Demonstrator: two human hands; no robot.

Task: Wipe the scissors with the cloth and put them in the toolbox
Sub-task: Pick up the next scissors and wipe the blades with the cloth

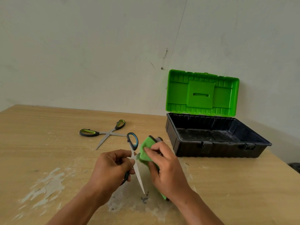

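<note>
At lower centre, the left hand point(112, 168) grips the splayed scissors point(139, 173) by a handle, the right hand point(167, 169) pinches the cloth point(146, 154) round one blade; a slipping wipe could drive fingers onto the bare blade between them.
</note>
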